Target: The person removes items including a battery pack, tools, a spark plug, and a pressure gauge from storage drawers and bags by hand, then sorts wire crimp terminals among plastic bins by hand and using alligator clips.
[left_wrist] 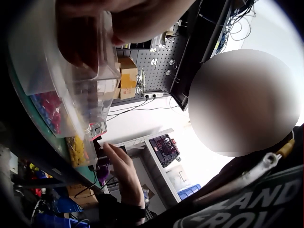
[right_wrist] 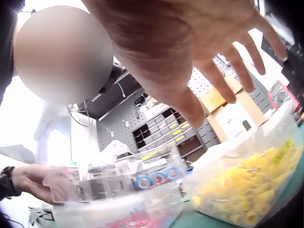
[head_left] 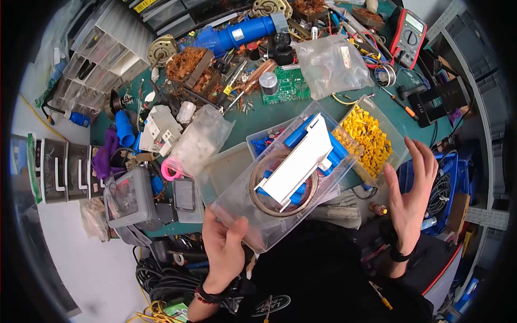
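My left hand (head_left: 223,250) grips the near left corner of a clear plastic box (head_left: 269,234), with the thumb over its wall. In it lie a white plastic piece (head_left: 301,161), several blue cylindrical cells (head_left: 337,153) and a clear ring-shaped roll (head_left: 257,198), partly hidden under the white piece. My right hand (head_left: 412,199) hovers apart from the box at the right, fingers spread and holding nothing. Nearest to it is a clear bin (head_left: 400,142) of yellow caps (head_left: 366,140). In the right wrist view, the ends of the cells (right_wrist: 159,178) show through the box wall.
Beneath the held box stands a bin with red and blue small parts (head_left: 262,144). Behind are a green circuit board (head_left: 293,89), a plastic bag (head_left: 334,64), a blue cylinder (head_left: 237,35) and a red multimeter (head_left: 410,37). Drawer units (head_left: 102,59) stand at the left.
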